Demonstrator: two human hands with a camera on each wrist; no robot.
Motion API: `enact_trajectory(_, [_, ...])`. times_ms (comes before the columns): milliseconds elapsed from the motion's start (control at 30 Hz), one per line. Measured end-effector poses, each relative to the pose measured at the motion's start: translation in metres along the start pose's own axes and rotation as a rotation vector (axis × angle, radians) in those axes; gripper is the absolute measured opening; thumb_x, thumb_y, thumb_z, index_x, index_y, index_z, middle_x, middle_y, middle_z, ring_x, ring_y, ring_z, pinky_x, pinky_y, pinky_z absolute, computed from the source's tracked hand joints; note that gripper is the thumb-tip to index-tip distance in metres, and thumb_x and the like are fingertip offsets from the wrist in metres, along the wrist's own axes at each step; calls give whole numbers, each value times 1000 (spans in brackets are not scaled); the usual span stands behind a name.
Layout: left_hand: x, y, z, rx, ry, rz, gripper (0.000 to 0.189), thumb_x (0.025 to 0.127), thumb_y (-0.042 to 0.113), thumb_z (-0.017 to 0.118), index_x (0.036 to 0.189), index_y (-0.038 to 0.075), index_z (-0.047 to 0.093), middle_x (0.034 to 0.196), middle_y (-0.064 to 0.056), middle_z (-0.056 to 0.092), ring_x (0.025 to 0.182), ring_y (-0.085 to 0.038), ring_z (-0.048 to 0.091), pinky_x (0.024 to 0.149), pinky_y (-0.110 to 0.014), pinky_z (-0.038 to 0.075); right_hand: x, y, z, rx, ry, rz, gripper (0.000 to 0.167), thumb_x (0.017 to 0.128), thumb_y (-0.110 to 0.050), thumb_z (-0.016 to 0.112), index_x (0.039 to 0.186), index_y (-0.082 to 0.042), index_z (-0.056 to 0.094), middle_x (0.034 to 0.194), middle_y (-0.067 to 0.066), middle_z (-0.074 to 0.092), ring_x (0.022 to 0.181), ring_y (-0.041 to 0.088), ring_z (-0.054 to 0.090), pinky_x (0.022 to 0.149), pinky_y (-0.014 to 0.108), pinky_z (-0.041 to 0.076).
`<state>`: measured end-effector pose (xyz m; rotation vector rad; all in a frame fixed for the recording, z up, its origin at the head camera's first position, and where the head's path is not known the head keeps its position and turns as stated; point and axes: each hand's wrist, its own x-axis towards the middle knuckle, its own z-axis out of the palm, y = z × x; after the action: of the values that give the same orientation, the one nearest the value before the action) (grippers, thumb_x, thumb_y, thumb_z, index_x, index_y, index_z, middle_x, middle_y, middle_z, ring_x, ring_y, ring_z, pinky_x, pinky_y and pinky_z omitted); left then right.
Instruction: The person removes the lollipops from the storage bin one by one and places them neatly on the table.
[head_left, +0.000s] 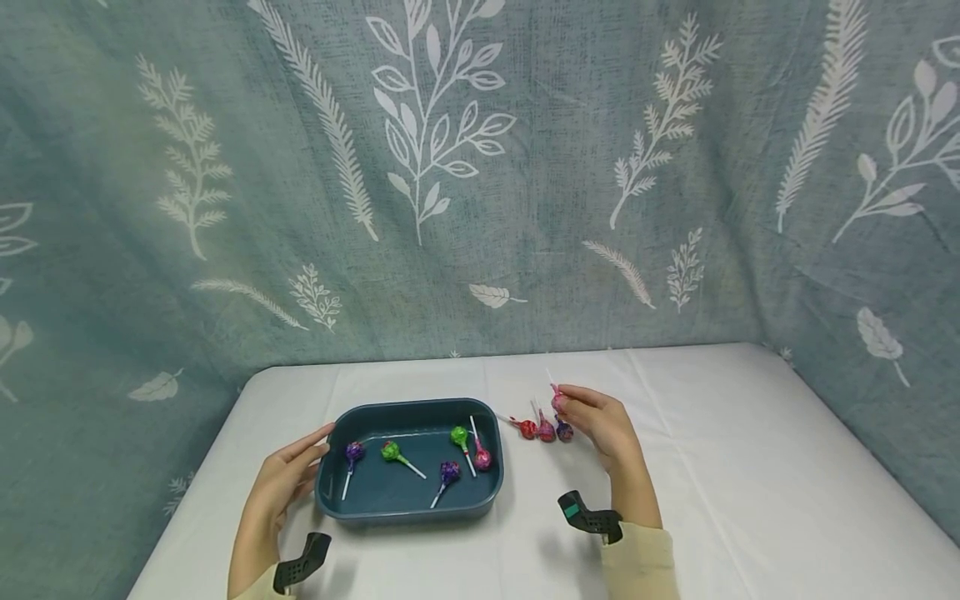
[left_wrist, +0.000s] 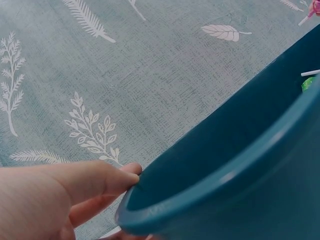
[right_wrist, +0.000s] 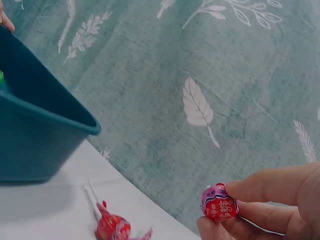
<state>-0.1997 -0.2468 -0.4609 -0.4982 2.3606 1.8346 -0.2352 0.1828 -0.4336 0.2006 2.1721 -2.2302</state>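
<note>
My right hand (head_left: 596, 421) pinches a pink-and-red wrapped lollipop (right_wrist: 219, 203) by its candy head, between thumb and fingers, above the table's right-centre. Close below it on the cloth are a red lollipop (head_left: 528, 429), a pink lollipop (head_left: 546, 431) and a dark purple lollipop (head_left: 564, 430). My left hand (head_left: 282, 477) touches the left end of a dark teal bin (head_left: 408, 518), its fingertips right at the rim. Several lollipops lie in the bin, among them a purple one (head_left: 450, 472), a green one (head_left: 391, 451) and a pink one (head_left: 482, 458).
A white cloth (head_left: 720, 467) covers the table. Behind it hangs a grey-green curtain (head_left: 555, 167) with white leaf prints. Black straps with small devices are on both wrists.
</note>
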Motion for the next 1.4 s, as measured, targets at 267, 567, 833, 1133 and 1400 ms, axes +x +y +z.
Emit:
enact_trajectory(267, [1,-2,0,-9,-1,5,49,94,32,61,140,18,53,147,-15,41,121,-31,55,83,-29,52,3,8,-13,-19,51,31,39,92,-5,63,127,10,56,122,21,60,94,13,65,89,31,49])
enact_trajectory(567, [1,-1,0,-2,5,4,49,93,31,61,140,17,53,147,-16,41,121,-31,55,78,-26,52,6,14,-19,-99,89,77,37,93,-5,62,126,12,56,119,22,62,88,10,65,91,37,48])
enact_trajectory(833, [0,-1,0,-10,-1,2,50,93,31,62,140,17,53,147,-15,41,121,-31,55,79,-26,52,4,17,-26,-140,77,87,38,93,-5,63,125,13,56,114,20,65,85,9,66,84,31,52])
enact_trajectory(1133, [1,0,0,-17,3,6,49,93,30,62,140,16,54,146,-16,42,115,-26,60,77,-25,52,4,22,-30,-252,95,113,32,91,-3,64,118,13,60,107,20,66,80,10,65,76,27,54])
enact_trajectory(1400, [1,1,0,-13,-2,5,49,94,30,61,140,16,53,147,-15,41,120,-31,55,81,-28,52,5,25,-27,-310,99,97,29,88,4,64,114,18,60,104,27,65,81,15,66,73,27,54])
